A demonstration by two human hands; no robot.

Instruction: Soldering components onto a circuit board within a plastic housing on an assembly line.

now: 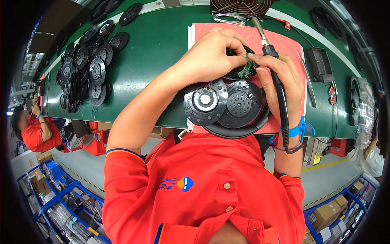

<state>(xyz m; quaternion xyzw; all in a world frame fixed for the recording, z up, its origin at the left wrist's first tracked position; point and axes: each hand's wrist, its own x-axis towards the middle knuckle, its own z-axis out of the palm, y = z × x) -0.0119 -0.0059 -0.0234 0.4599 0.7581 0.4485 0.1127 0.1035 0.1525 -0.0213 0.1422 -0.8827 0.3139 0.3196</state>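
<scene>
On the pink foam mat (pixel 203 34), my left hand (pixel 219 53) pinches the edge of a small green circuit board (pixel 247 67). The board sits over a black round ear cup (pixel 233 75), partly hidden by my fingers. My right hand (pixel 284 75) is wrapped round a soldering iron (pixel 280 89), its metal tip pointing up and away from me. The thumb and a fingertip of this hand also reach the board. Nearer me lie a black speaker disc with a white ring (pixel 205 100), a perforated black disc (pixel 239 103) and a curved black headband (pixel 233 132).
Many black perforated discs with thin wires (pixel 87 65) are heaped on the green table (pixel 142 49) at left. Solder wire (pixel 229 18) lies by a dark coil-shaped holder (pixel 241 6) at the back. Tweezers (pixel 307 79), a grey tray (pixel 320 65) and clear plastic trays (pixel 365 114) are at right. A co-worker (pixel 38 128) sits far left.
</scene>
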